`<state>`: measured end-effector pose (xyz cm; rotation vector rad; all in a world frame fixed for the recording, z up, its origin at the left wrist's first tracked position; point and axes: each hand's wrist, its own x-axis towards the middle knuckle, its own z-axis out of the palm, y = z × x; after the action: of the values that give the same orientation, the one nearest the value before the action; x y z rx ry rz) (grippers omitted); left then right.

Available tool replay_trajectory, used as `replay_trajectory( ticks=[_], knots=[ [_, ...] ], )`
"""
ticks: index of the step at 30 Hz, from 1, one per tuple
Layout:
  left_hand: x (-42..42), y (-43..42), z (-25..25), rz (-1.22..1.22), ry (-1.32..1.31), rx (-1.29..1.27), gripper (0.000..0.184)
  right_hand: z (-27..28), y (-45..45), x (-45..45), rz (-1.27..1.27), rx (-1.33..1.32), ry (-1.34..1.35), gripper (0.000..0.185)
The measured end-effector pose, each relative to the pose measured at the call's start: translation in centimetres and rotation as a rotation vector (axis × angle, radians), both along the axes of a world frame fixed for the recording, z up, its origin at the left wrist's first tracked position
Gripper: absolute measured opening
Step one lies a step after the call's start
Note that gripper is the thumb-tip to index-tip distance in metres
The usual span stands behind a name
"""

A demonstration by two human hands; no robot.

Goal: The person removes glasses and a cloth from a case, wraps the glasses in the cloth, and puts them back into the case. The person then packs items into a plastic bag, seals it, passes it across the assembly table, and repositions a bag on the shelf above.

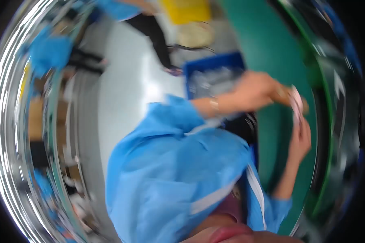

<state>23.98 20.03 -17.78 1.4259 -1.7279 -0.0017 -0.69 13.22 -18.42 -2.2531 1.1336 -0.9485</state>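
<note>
My left hand [257, 91], with a band on its wrist, reaches across above the green work surface [271, 133]. Its fingers close at the upper part of a thin, pale pink piece [297, 103]. From below, my right hand [300, 139] pinches the lower end of this same piece. Motion blur hides the piece's kind and the exact placing of the fingertips. Both hands are near the far edge of the green surface.
A blue bin [186, 81] holding clear, plastic-looking items stands beside the green surface. Beyond it are a round stool [195, 34] and a yellow container [186, 10]. A person in dark trousers [152, 34] is near them; another person in blue [50, 52] is at left.
</note>
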Motion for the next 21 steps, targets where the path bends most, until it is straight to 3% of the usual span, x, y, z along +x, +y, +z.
replay_trajectory(
  ticks=[1, 6, 12, 17, 21],
  knots=[
    [0.0, 0.5, 0.9, 0.001, -0.004, 0.107, 0.037, 0.7, 0.5, 0.5, -0.025, -0.039, -0.022, 0.026],
    [0.0, 0.4, -1.0, 0.073, -0.134, -0.009, 0.053, 1.1, 0.7, 0.3, 0.001, -0.049, -0.15, 0.027],
    [-1.5, 0.1, -1.0, 0.068, -0.142, -0.007, 0.056, 1.7, 1.0, -1.8, 0.036, -0.018, -0.081, 0.027],
    [-1.4, -0.5, 0.3, 0.007, -0.273, -0.038, 0.055, 3.2, -0.8, -2.9, 0.2, -0.095, 0.058, 0.026],
    [-2.4, -0.2, 0.7, -0.183, -0.282, -0.02, 0.055, 4.0, -2.0, -3.2, 0.434, 0.044, 0.056, 0.024]
  ],
)
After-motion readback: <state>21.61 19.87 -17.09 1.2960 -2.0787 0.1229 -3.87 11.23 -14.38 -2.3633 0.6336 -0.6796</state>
